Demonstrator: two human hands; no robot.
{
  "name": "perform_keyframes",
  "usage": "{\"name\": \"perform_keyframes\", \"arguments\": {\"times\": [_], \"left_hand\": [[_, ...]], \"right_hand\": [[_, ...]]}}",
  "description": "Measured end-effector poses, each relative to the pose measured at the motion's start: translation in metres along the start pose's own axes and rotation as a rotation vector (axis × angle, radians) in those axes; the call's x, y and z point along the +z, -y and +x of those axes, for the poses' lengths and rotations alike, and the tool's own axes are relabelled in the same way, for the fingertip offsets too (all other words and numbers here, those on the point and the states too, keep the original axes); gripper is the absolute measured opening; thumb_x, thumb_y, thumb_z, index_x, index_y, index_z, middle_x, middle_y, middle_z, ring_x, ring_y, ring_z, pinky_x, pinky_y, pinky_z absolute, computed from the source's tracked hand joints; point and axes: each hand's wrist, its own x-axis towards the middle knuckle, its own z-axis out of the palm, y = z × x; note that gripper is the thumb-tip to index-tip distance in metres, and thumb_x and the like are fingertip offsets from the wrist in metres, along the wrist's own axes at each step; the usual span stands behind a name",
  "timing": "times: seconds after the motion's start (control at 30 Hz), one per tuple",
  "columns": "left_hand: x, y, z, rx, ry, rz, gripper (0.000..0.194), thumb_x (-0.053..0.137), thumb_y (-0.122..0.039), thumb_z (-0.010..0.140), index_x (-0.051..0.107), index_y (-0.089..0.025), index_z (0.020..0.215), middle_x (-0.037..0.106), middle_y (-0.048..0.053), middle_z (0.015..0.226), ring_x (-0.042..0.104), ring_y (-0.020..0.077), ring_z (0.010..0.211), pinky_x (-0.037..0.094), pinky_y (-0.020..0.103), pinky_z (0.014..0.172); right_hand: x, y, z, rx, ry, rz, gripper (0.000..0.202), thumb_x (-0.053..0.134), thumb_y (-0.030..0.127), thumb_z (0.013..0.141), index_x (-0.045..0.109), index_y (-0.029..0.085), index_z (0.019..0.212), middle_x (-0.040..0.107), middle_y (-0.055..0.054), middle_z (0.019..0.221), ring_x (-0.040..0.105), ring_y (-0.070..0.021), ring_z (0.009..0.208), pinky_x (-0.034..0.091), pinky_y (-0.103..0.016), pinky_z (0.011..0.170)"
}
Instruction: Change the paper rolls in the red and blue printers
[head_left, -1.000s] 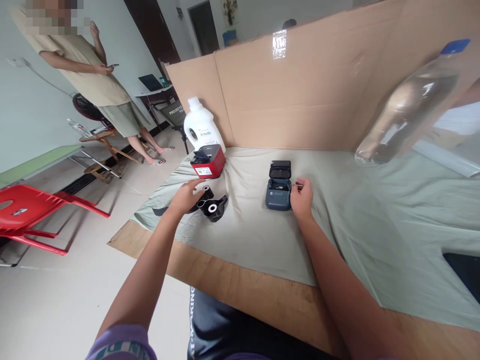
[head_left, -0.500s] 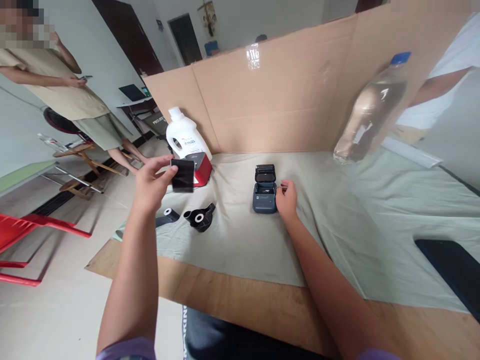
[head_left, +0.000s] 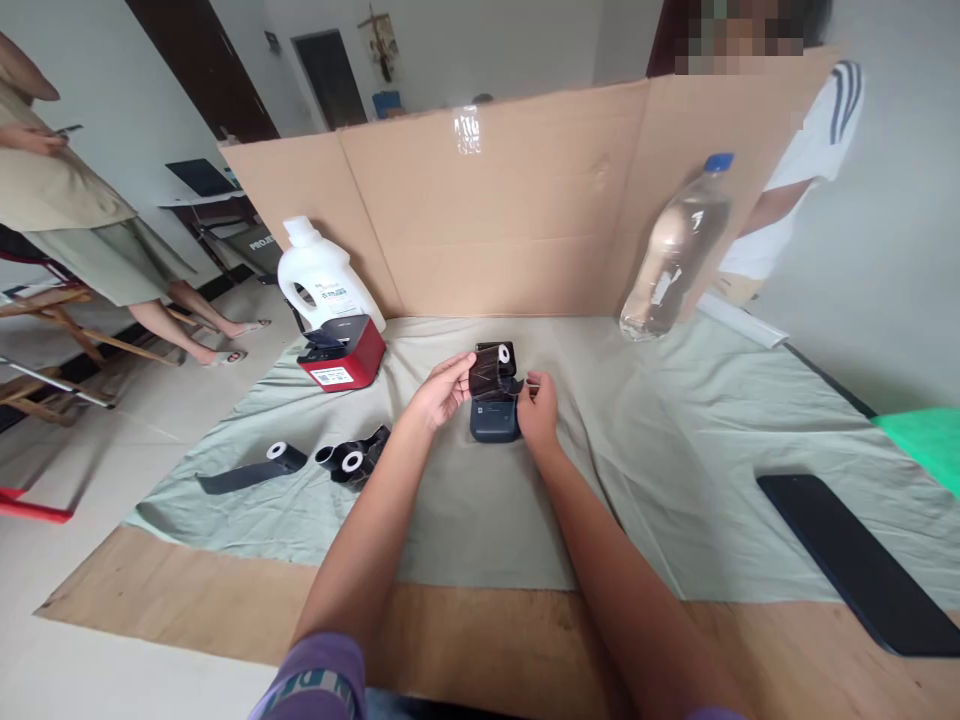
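Observation:
My left hand [head_left: 448, 388] grips a dark, glossy ribbon roll [head_left: 486, 376] with a white core, held over a small dark-blue label printer [head_left: 495, 424]. The printer's lid is up, mostly hidden behind the roll. My right hand [head_left: 540, 408] is at the printer's right side, fingers curled, close to the loose end of the ribbon; what they pinch, if anything, cannot be made out. To the left on the cloth lie a black roll with a trailing strip [head_left: 283, 458] and a crumpled black ribbon with white-cored rolls [head_left: 354, 460].
A red and black box-shaped device [head_left: 346, 358] and a white jug [head_left: 326, 275] stand at the back left. Behind is a cardboard panel [head_left: 510, 220], with a large clear bottle [head_left: 679, 255] before it. A black phone-like slab [head_left: 859, 560] lies right. Two people stand beyond the table.
My left hand has brought the dark ribbon roll rightward from beside the red device to over the printer. My right hand stays by the printer. The camera view has shifted.

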Motion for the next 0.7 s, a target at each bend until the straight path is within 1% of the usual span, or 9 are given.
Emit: {"name": "perform_keyframes", "arguments": {"times": [0.1,0.17,0.27,0.33,0.4,0.47,0.57,0.63,0.7], "left_hand": [[-0.004,0.000,-0.001,-0.066,0.047,-0.023,0.038,0.086,-0.030,0.073,0.074,-0.013,0.105,0.076,0.005,0.084,0.069,0.0130,0.068,0.055,0.022,0.062],[-0.006,0.001,-0.001,-0.081,0.024,0.003,0.037,0.086,-0.028,0.074,0.074,-0.013,0.105,0.076,0.006,0.086,0.070,0.0140,0.072,0.055,0.022,0.064],[-0.007,0.007,-0.001,-0.075,-0.028,0.068,0.041,0.088,-0.029,0.070,0.073,-0.014,0.106,0.075,0.004,0.085,0.068,0.0133,0.072,0.052,0.021,0.062],[-0.007,0.010,0.001,-0.035,-0.029,0.133,0.046,0.090,-0.032,0.067,0.072,-0.016,0.106,0.071,0.001,0.076,0.061,0.0096,0.063,0.043,0.018,0.054],[-0.008,0.012,0.001,0.015,-0.020,0.235,0.047,0.090,-0.038,0.066,0.073,-0.018,0.106,0.064,-0.002,0.068,0.051,0.0067,0.055,0.029,0.018,0.047],[-0.010,0.013,0.002,0.047,-0.028,0.345,0.047,0.088,-0.041,0.067,0.074,-0.019,0.106,0.066,-0.002,0.071,0.049,0.0072,0.057,0.025,0.020,0.048],[-0.014,0.019,0.004,0.063,-0.036,0.401,0.046,0.088,-0.041,0.066,0.074,-0.020,0.105,0.074,0.003,0.089,0.059,0.0118,0.071,0.036,0.022,0.058],[-0.016,0.026,0.008,0.088,-0.019,0.364,0.045,0.088,-0.038,0.064,0.073,-0.018,0.101,0.075,0.005,0.096,0.063,0.0150,0.081,0.044,0.025,0.069],[-0.020,0.034,0.012,0.139,-0.009,0.370,0.041,0.088,-0.035,0.062,0.072,-0.018,0.096,0.074,0.005,0.096,0.063,0.0157,0.084,0.047,0.027,0.077]], "right_hand": [[-0.004,0.008,-0.004,0.011,-0.011,0.027,0.027,0.049,0.027,0.086,0.060,0.019,0.110,0.064,-0.012,0.111,0.061,-0.0210,0.092,0.051,-0.039,0.091],[-0.010,0.020,-0.006,-0.030,-0.012,0.079,0.026,0.047,0.031,0.090,0.063,0.020,0.108,0.065,-0.011,0.113,0.061,-0.0212,0.099,0.050,-0.037,0.091],[-0.022,0.043,-0.003,-0.144,0.089,0.167,0.033,0.041,0.038,0.096,0.068,0.021,0.101,0.068,-0.008,0.109,0.061,-0.0206,0.104,0.049,-0.033,0.091],[-0.029,0.056,0.003,-0.150,0.196,0.178,0.034,0.045,0.042,0.095,0.070,0.020,0.104,0.070,-0.006,0.101,0.062,-0.0191,0.092,0.050,-0.032,0.085],[-0.034,0.064,0.011,-0.137,0.299,0.115,0.032,0.055,0.040,0.089,0.070,0.020,0.110,0.071,-0.004,0.096,0.059,-0.0168,0.078,0.049,-0.031,0.076],[-0.038,0.066,0.019,-0.162,0.393,-0.001,0.033,0.062,0.035,0.082,0.071,0.021,0.111,0.073,-0.003,0.096,0.055,-0.0153,0.071,0.048,-0.031,0.071],[-0.041,0.061,0.025,-0.194,0.483,-0.149,0.029,0.061,0.030,0.082,0.072,0.022,0.107,0.074,-0.004,0.098,0.052,-0.0150,0.067,0.047,-0.032,0.071],[-0.040,0.055,0.026,-0.194,0.483,-0.205,0.029,0.059,0.026,0.082,0.072,0.022,0.108,0.074,-0.005,0.100,0.054,-0.0155,0.067,0.049,-0.034,0.074],[-0.036,0.050,0.025,-0.210,0.472,-0.239,0.030,0.057,0.023,0.083,0.071,0.022,0.109,0.073,-0.006,0.102,0.057,-0.0170,0.072,0.050,-0.036,0.079]]}}
